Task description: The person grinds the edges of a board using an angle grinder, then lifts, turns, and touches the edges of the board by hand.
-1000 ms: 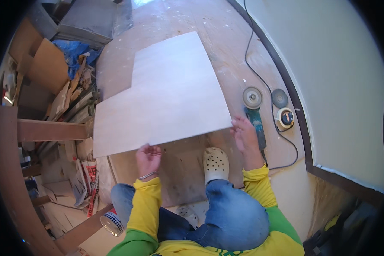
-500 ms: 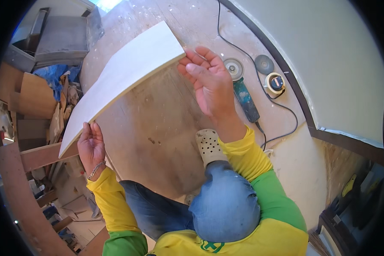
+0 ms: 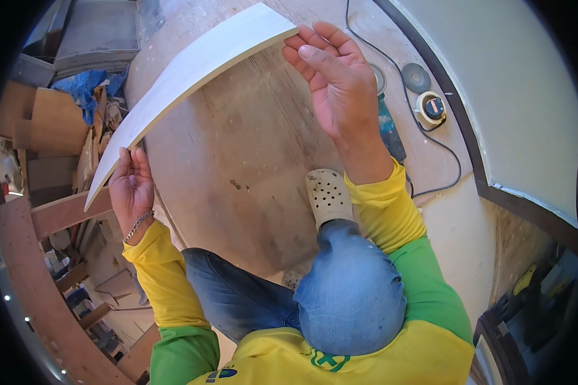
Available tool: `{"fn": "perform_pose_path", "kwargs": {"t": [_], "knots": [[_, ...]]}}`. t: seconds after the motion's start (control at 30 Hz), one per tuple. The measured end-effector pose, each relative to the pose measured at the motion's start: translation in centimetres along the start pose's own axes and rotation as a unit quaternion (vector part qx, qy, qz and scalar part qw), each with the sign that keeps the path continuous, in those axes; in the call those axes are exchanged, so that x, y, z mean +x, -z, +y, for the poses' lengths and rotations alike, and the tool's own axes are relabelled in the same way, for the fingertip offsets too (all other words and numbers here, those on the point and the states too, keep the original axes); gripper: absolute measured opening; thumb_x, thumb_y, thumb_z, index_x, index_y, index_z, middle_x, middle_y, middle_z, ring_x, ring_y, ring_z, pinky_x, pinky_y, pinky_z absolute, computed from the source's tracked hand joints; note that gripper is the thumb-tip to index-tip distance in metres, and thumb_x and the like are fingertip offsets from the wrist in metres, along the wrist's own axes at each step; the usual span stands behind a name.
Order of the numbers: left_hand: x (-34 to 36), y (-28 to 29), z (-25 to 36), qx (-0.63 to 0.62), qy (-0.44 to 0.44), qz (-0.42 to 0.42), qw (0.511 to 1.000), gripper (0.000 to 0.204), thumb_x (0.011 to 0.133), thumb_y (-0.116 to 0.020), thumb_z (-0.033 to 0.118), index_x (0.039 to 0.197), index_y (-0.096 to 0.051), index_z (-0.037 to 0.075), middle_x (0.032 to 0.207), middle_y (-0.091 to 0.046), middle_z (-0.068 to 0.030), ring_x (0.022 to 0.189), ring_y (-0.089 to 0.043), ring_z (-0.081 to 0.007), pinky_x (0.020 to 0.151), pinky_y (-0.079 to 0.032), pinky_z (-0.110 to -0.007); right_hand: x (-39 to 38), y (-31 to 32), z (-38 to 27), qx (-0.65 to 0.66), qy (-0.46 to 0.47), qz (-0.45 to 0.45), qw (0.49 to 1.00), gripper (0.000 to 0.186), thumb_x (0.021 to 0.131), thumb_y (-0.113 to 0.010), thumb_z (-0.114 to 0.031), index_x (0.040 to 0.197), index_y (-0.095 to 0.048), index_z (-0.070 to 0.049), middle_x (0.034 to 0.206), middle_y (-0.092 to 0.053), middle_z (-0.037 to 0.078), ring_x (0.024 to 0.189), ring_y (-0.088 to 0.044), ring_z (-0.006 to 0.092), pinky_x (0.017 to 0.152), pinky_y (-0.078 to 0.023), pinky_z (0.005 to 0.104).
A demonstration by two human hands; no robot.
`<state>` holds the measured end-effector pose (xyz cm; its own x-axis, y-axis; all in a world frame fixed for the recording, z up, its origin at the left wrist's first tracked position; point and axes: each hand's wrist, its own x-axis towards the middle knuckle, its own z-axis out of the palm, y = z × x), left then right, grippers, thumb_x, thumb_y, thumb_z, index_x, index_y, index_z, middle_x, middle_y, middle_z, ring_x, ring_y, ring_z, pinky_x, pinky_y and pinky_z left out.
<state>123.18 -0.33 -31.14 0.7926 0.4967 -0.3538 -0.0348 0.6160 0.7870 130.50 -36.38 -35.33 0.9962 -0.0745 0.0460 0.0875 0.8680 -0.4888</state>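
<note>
White board [image 3: 199, 67]: up it was at the near edge, tilted over the brown floor [image 3: 237, 173], slanting from the lower left to the upper right and showing as a long curved strip; whether its far edge touched the floor, nobody could tell from here.
Left grip [image 3: 133, 189]: on the board, fingers and thumb bunched narrow at the near edge, close to the left end, palm turned up.
Right grip [image 3: 340, 80]: on it too, fingertips at the right corner, the thumb close by, the hand loosely curled; how firmly it pressed, I could not tell.
Bracelet [image 3: 139, 226]: a silvery chain, there on the left wrist.
Grinder [image 3: 390, 131]: teal-bodied, lying on the floor just beyond the right wrist, its disc end partly hidden behind that hand.
Cord [image 3: 459, 168]: black, looping wide along the right side of the floor.
Grey disc [image 3: 416, 77]: flat on the floor, just above the cream round piece [image 3: 422, 109] with its dark centre.
Clog [image 3: 328, 196]: cream and full of holes, planted below the right forearm, a bent denim knee [image 3: 350, 289] right behind it.
Left flank: blue plastic [image 3: 80, 93] crumpled among brown boards [image 3: 58, 122], and below them a reddish wooden frame [image 3: 67, 216].
</note>
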Motion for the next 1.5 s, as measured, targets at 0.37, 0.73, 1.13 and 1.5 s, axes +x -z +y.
{"fn": "perform_pose_path", "kwargs": {"t": [0.37,0.73,1.13,1.5], "knots": [[-0.32,-0.34,-0.23,0.006,-0.010,0.001,1.000,0.023,0.094,-0.060,0.002,0.113,-0.053,-0.009,0.104,-0.063,-0.0179,0.091,-0.067,-0.0236,0.083,-0.061,-0.031,-0.27,-0.34,-0.25,0.041,-0.017,0.017,0.999,0.043,0.084,-0.063,0.008,0.123,-0.046,0.001,0.119,-0.056,0.015,0.107,-0.060,0.0224,0.096,-0.049,0.0338],[-0.39,-0.87,-0.05,0.014,-0.008,0.012,1.000,0.019,0.093,-0.061,0.003,0.108,-0.055,-0.008,0.100,-0.064,-0.0157,0.087,-0.068,-0.0218,0.082,-0.062,-0.029,-0.11,-0.36,-0.24,0.048,-0.018,0.009,0.999,0.043,0.084,-0.063,0.008,0.124,-0.047,0.002,0.120,-0.055,0.015,0.106,-0.061,0.0221,0.096,-0.050,0.0338],[-0.64,-0.79,-0.27,0.003,0.007,-0.005,1.000,0.020,0.093,-0.061,0.002,0.109,-0.054,-0.008,0.101,-0.064,-0.0172,0.088,-0.068,-0.0231,0.083,-0.062,-0.031,-0.24,0.10,-0.26,0.036,-0.018,0.005,0.999,0.042,0.084,-0.064,0.007,0.123,-0.047,0.003,0.118,-0.056,0.014,0.105,-0.061,0.0226,0.095,-0.051,0.0342],[-0.52,-0.53,-0.47,-0.020,0.014,0.012,1.000,0.023,0.093,-0.059,-0.001,0.114,-0.052,-0.009,0.105,-0.065,-0.0193,0.091,-0.069,-0.0263,0.082,-0.062,-0.033,-0.24,-0.17,-0.56,0.017,-0.016,0.018,1.000,0.039,0.086,-0.060,0.007,0.122,-0.048,0.002,0.119,-0.057,0.017,0.110,-0.059,0.0258,0.101,-0.049,0.0368]]}}
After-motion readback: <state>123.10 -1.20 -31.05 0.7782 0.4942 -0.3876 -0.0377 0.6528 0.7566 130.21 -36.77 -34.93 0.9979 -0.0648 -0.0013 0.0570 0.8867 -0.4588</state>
